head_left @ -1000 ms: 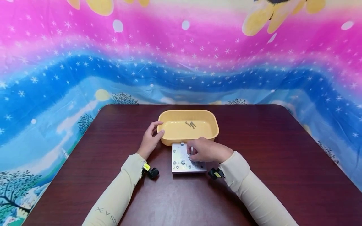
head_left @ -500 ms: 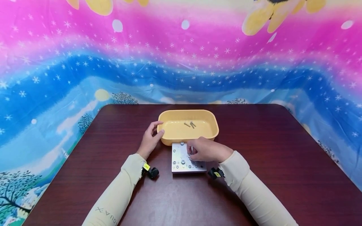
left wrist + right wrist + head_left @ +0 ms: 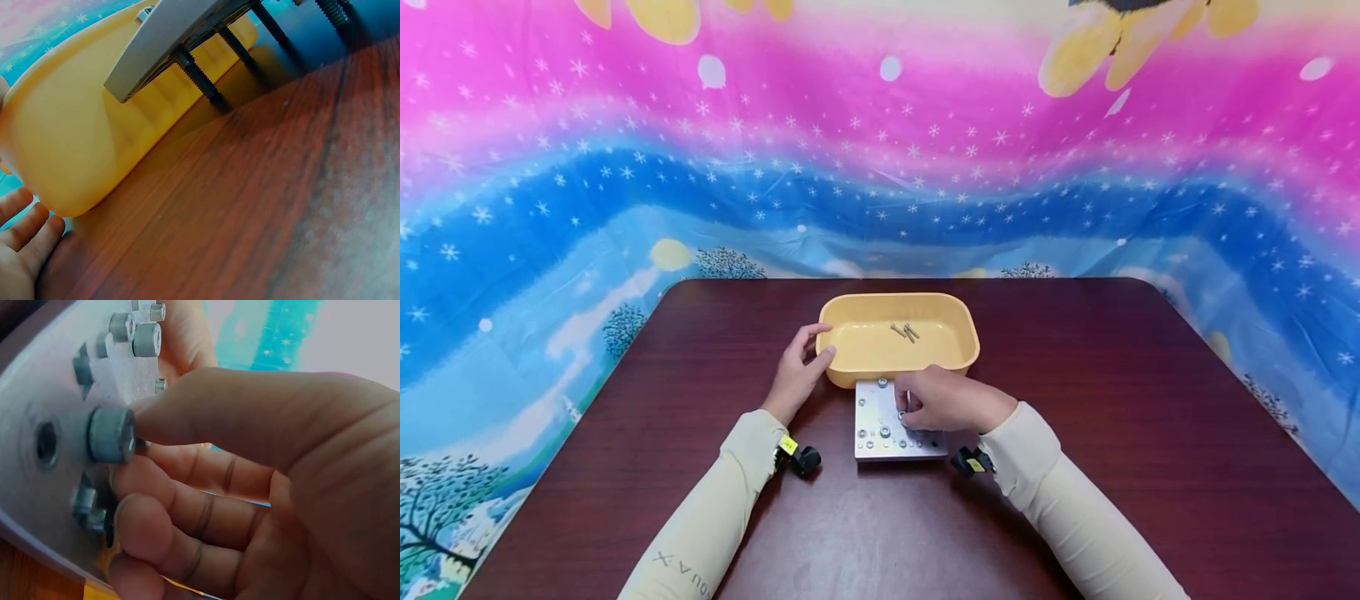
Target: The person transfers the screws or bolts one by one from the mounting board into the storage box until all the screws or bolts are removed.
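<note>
A silver metal plate point(image 3: 880, 421) with several socket-head bolts sits in front of the yellow tray point(image 3: 842, 375). My right hand point(image 3: 951, 400) is over the plate's right part, thumb and fingers curled at a socket-head bolt point(image 3: 112, 434). In the right wrist view the thumb touches that bolt's head, and the fingers bend in below it; the contact is partly hidden. Around the tray's left end my left hand point(image 3: 801, 371) rests with relaxed fingers, thumb and index tip at the rim. Threaded bolt shanks point(image 3: 197, 75) stick out beneath the plate in the left wrist view.
Several loose screws point(image 3: 905, 332) lie inside the tray. Both stand on a dark reddish-brown table point(image 3: 737, 350). Behind the table hangs a printed pink and blue cloth point(image 3: 880, 167). A black wrist camera point(image 3: 805, 461) sits at the left cuff, another point(image 3: 967, 461) at the right.
Both hands and the plate keep nearly the same place. In the tray, one loose screw shifted slightly left, then back to the right.
</note>
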